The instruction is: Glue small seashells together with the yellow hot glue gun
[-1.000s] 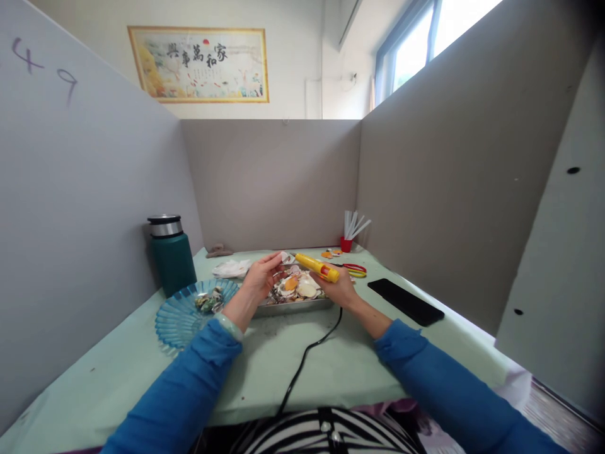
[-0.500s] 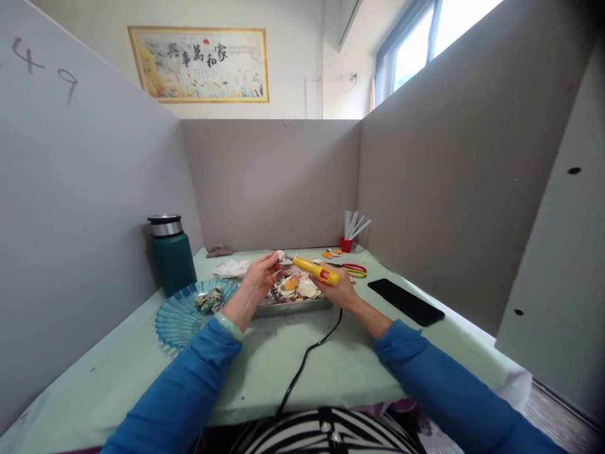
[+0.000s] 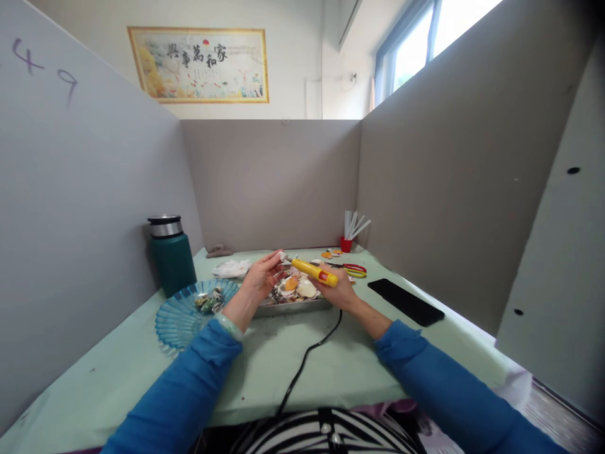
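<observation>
Between the fingertips of my left hand (image 3: 261, 276) is a small whitish piece (image 3: 282, 255), probably a shell. My right hand (image 3: 338, 289) is wrapped round a yellow corded tool (image 3: 312, 270) that looks like a soldering iron. Its thin metal tip points left and meets or almost meets the whitish piece; I cannot tell which. Under both hands lies a shallow metal tray (image 3: 288, 309) heaped with shells (image 3: 306, 289), pale ones and an orange one among them. The black cord (image 3: 306, 359) runs from the tool toward my lap.
To the left are a blue ribbed glass plate (image 3: 172, 321) with small shells and a green flask (image 3: 172, 261). White tissue (image 3: 231, 269) lies behind. On the right are scissors (image 3: 354, 270), a black phone (image 3: 405, 302) and a red cup (image 3: 346, 244) of white sticks. Partitions enclose the table.
Both hands keep nearly the same pose. The yellow tool has shifted very slightly to the left and down.
</observation>
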`<state>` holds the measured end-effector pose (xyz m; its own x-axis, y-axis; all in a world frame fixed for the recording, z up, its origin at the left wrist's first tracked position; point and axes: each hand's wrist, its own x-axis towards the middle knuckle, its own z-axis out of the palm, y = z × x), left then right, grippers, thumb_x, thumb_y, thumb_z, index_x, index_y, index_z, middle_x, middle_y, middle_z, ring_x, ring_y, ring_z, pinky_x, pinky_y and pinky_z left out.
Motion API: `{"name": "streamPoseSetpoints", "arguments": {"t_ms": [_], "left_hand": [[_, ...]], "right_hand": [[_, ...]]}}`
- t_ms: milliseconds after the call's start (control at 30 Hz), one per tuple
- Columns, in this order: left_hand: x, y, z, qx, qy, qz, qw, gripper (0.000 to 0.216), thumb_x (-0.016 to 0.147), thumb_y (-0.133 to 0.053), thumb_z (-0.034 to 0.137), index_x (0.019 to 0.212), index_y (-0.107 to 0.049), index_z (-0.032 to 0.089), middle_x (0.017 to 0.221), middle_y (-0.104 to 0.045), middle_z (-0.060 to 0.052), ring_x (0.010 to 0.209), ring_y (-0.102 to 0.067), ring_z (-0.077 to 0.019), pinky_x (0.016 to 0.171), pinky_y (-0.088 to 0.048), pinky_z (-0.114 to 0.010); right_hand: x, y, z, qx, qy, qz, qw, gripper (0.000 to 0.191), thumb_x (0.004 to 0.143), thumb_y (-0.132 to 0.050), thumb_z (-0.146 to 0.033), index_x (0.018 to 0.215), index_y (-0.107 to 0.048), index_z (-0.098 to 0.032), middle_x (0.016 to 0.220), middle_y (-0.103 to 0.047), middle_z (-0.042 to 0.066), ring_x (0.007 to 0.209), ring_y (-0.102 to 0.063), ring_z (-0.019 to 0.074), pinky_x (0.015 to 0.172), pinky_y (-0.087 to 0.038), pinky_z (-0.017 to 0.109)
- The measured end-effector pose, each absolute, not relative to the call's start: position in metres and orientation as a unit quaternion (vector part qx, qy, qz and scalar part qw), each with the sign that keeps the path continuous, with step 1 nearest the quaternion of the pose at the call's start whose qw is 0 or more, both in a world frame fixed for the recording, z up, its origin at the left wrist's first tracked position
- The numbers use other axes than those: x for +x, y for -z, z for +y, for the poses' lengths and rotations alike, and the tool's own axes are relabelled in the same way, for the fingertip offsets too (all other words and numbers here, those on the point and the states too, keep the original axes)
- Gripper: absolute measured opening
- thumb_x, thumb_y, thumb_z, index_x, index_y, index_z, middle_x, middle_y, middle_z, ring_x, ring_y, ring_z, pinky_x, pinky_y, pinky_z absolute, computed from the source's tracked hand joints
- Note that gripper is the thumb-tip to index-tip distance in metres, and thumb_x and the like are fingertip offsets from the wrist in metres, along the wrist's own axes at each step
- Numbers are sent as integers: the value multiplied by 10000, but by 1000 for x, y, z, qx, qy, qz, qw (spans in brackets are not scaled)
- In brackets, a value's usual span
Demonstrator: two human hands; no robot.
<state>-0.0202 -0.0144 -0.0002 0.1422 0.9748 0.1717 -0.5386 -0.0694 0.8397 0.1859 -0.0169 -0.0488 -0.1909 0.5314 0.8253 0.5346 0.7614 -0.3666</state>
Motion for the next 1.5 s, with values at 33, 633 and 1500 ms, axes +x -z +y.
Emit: {"name": "streamPoseSetpoints", "arguments": {"t_ms": [33, 633, 1500], "left_hand": [[-20, 0, -14, 420, -599, 260, 630, 217, 696, -720, 146, 907, -669, 134, 775, -641, -20, 589, -579, -78, 572, -527, -219], [-20, 2, -13, 425, -591, 257, 636, 190, 712, -706, 145, 901, -682, 134, 774, -634, -21, 578, -574, -77, 576, -531, -223], [-22, 6, -10, 432, -576, 261, 643, 171, 716, -716, 182, 872, -677, 123, 747, -646, -42, 595, -593, -90, 588, -536, -227]], "right_hand": [[186, 49, -17, -344, 2, -773, 533, 221, 825, -552, -392, 727, -575, -195, 601, -533, -22, 514, -449, 99, 524, -347, 221], [186, 50, -17, -348, 4, -775, 527, 228, 830, -545, -394, 714, -573, -200, 610, -540, -15, 520, -462, 104, 535, -354, 224], [188, 53, -13, -343, 27, -784, 517, 133, 804, -565, -325, 797, -628, -208, 652, -596, -3, 527, -488, 105, 545, -370, 215]]}}
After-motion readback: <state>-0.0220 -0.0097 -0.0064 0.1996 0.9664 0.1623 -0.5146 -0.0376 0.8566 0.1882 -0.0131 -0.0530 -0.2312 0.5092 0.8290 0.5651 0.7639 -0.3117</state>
